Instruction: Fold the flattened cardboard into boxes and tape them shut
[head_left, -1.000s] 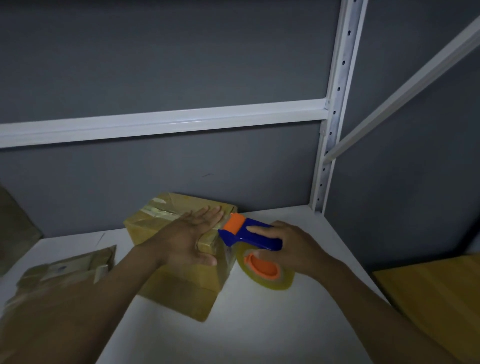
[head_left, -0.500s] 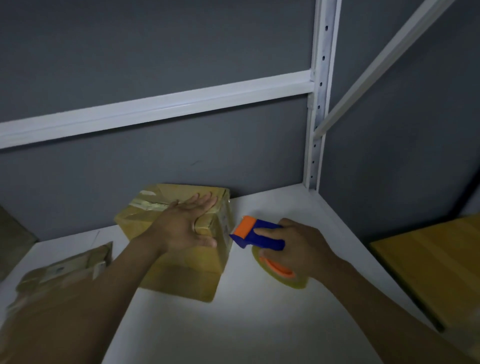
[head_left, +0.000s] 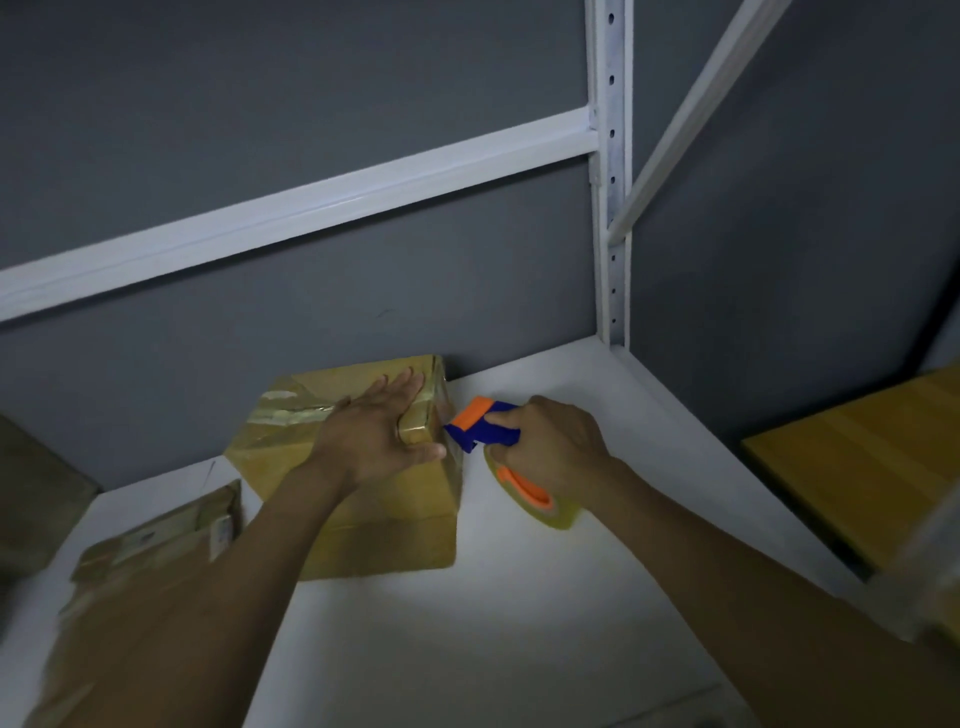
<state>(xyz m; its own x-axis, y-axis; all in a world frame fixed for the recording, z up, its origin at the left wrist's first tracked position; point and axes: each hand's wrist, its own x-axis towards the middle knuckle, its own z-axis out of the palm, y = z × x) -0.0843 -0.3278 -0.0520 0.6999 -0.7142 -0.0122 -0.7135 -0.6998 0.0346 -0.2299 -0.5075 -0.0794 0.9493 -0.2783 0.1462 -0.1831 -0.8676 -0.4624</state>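
Observation:
A closed brown cardboard box (head_left: 395, 525) stands on the white shelf (head_left: 519, 613) near the back wall, with shiny tape across its top. My left hand (head_left: 379, 434) lies flat on the box's top, fingers straight and the thumb over the right edge. My right hand (head_left: 553, 447) grips a blue and orange tape dispenser (head_left: 480, 426) with a roll of clear tape (head_left: 540, 506). The dispenser's nose touches the box's upper right side.
More cardboard (head_left: 156, 540) lies at the left of the shelf, partly behind my left arm. A white upright post (head_left: 610, 171) and rails frame the grey wall. A yellow wooden surface (head_left: 872, 462) sits at the right, beyond the shelf's edge.
The dispenser has dropped from the box's top edge down to its right side. The left hand stays flat on the top. The camera has tilted.

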